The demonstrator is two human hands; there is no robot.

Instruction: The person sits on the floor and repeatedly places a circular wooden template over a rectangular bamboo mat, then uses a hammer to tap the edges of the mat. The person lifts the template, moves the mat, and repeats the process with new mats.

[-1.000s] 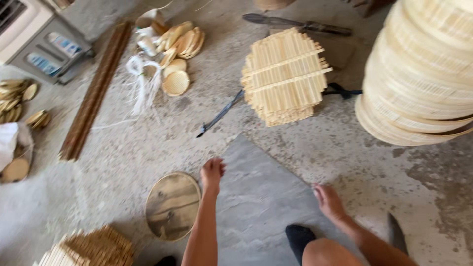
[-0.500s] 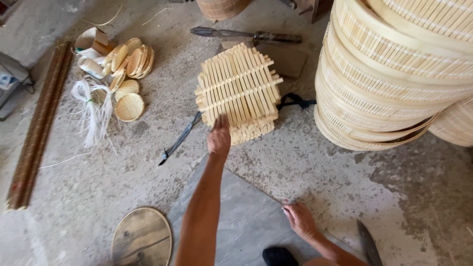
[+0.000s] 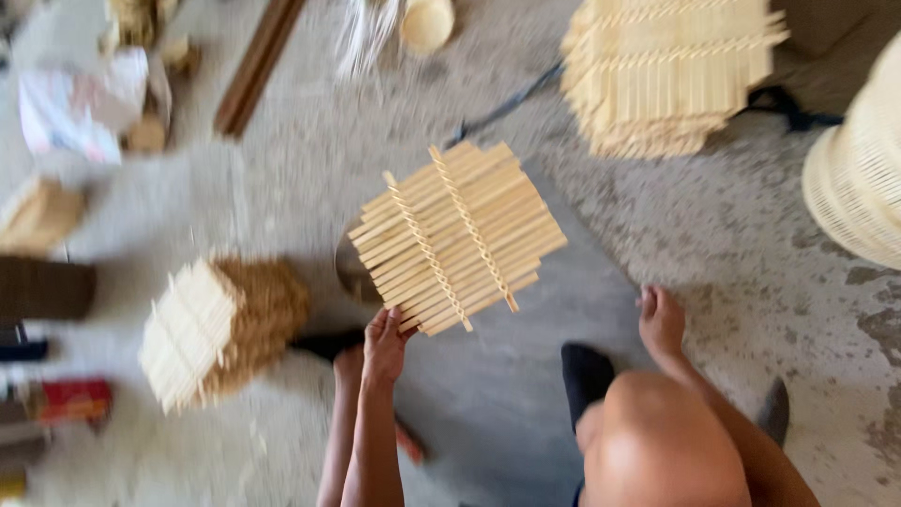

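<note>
My left hand (image 3: 385, 343) grips the near edge of a flat bamboo slat mat (image 3: 460, 235), pale strips tied by two cross sticks, and holds it tilted above the floor. My right hand (image 3: 662, 319) rests flat on the grey floor sheet (image 3: 507, 413), fingers apart and holding nothing, beside my bare knee (image 3: 657, 441). A tall stack of the same slat mats (image 3: 671, 70) sits at the top of the view, beyond the held mat. A round lid (image 3: 345, 272) is mostly hidden under the held mat.
Stacked round bamboo steamers (image 3: 859, 178) stand at the right edge. A second pile of slat pieces (image 3: 188, 343) leans against a brown fibrous heap (image 3: 263, 310) at the left. A long wooden strip (image 3: 258, 66) and blurred clutter lie at the upper left. A dark cord (image 3: 507, 108) crosses the concrete.
My left hand, which had reached the far stack, has come back toward me with one slat mat in it. My right hand has stayed on the floor. The view has swung left.
</note>
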